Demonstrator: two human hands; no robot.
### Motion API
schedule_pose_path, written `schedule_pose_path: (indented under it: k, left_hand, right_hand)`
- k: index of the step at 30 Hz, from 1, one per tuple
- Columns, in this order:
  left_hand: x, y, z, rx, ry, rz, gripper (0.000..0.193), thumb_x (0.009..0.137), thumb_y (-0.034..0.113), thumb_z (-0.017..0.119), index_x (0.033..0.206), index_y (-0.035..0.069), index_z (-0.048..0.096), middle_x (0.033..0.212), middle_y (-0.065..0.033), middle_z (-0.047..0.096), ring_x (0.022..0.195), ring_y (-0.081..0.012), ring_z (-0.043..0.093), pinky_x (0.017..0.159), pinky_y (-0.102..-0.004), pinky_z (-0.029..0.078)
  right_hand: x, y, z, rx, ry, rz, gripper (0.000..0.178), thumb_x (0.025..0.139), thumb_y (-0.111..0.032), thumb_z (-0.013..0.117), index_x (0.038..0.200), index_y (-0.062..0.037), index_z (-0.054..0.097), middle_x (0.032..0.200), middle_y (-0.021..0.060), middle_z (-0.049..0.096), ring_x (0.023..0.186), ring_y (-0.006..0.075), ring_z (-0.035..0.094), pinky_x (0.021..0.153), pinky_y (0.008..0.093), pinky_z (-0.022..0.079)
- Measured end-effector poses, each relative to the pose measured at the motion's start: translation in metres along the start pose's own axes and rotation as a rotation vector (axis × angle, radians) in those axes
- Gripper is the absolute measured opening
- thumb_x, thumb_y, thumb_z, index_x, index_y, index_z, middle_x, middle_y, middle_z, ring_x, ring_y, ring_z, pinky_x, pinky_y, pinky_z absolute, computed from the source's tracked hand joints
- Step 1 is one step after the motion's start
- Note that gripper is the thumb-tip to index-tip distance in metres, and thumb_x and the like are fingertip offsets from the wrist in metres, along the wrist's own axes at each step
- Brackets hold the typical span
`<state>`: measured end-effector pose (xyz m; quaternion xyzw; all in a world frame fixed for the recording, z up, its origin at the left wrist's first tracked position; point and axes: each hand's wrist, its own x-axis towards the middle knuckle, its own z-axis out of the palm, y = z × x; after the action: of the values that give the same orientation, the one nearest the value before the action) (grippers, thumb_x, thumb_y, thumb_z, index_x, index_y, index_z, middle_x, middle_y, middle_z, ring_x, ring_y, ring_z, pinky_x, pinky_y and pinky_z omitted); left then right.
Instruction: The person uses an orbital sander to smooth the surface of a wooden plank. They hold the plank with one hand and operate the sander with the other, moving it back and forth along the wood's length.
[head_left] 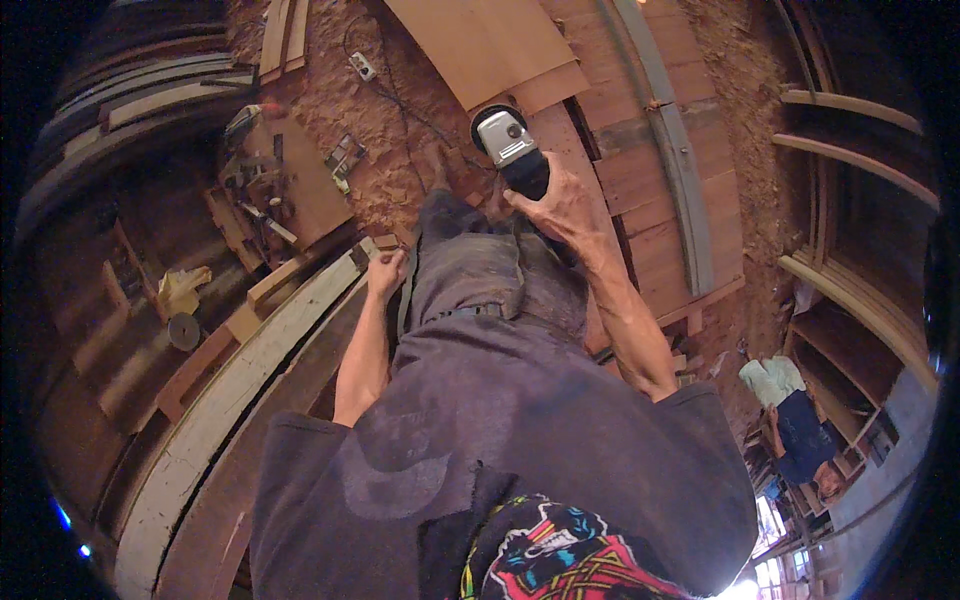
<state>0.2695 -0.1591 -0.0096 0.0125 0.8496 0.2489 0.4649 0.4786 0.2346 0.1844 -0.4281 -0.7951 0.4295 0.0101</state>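
My right hand point(560, 205) is wrapped round the black body of an angle grinder point(508, 140). The tool has a silver head, and its dark round disc end is next to the corner of a wooden board point(500, 50). Beside my left thigh, my left hand point(387, 272) is closed, fingers curled at the end of a long pale beam point(245, 375). A small wood block point(385, 242) lies right by its fingertips. Whatever those fingers hold, if anything, is too small to make out.
A white power socket point(362, 67) with a dark cord lies on the shavings-covered floor. Tools sit on a board point(300, 180) at the left. A long grey strip point(680, 170) lies over planks at the right. Another person point(795, 420) is at the far right.
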Motion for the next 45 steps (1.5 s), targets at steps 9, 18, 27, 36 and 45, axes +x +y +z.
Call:
schedule_pose_path:
  k: [9,18,27,36,45]
  left_hand:
    - [-0.036,0.010,0.015,0.032,0.058,-0.060,0.043,0.097,0.035,0.078,0.116,-0.003,0.073,0.103,-0.0115,0.077,0.089,-0.0183,0.072,0.075,-0.0334,0.058]
    - [-0.023,0.075,-0.005,-0.142,0.074,0.105,0.039,0.099,0.032,0.077,0.117,-0.001,0.070,0.099,-0.0089,0.073,0.077,-0.0148,0.069,0.067,-0.0277,0.056]
    - [-0.005,0.018,-0.014,-0.177,0.075,0.128,0.042,0.098,0.032,0.079,0.118,-0.004,0.069,0.095,-0.0094,0.074,0.070,-0.0130,0.066,0.063,-0.0280,0.053]
    - [-0.017,0.011,-0.023,-0.126,0.025,0.053,0.041,0.098,0.031,0.079,0.117,-0.004,0.069,0.100,-0.0115,0.076,0.080,-0.0154,0.070,0.066,-0.0284,0.054]
    - [-0.011,0.074,-0.009,-0.021,-0.072,0.267,0.049,0.098,0.037,0.077,0.128,-0.002,0.068,0.110,-0.0149,0.077,0.101,-0.0227,0.073,0.086,-0.0355,0.057]
  right_hand:
    - [0.003,-0.009,0.005,0.045,-0.034,0.000,0.078,0.080,-0.054,0.084,0.130,-0.0002,0.057,0.107,0.0246,0.074,0.100,0.0432,0.074,0.086,0.0523,0.058]
    - [0.003,-0.008,0.012,0.026,-0.007,0.073,0.078,0.084,-0.057,0.082,0.131,-0.0006,0.057,0.107,0.0265,0.074,0.100,0.0443,0.074,0.086,0.0524,0.058]
    - [0.001,-0.018,0.018,-0.067,0.112,0.030,0.081,0.084,-0.063,0.080,0.132,-0.0005,0.059,0.103,0.0233,0.075,0.099,0.0428,0.074,0.088,0.0495,0.058]
    - [0.002,-0.016,0.004,-0.033,0.100,0.208,0.075,0.081,-0.062,0.083,0.121,-0.0014,0.064,0.099,0.0206,0.076,0.092,0.0362,0.075,0.084,0.0468,0.058]
    - [0.024,0.014,-0.045,0.211,0.258,0.279,0.078,0.080,-0.061,0.086,0.120,0.0029,0.067,0.100,0.0165,0.075,0.092,0.0287,0.073,0.085,0.0417,0.057]
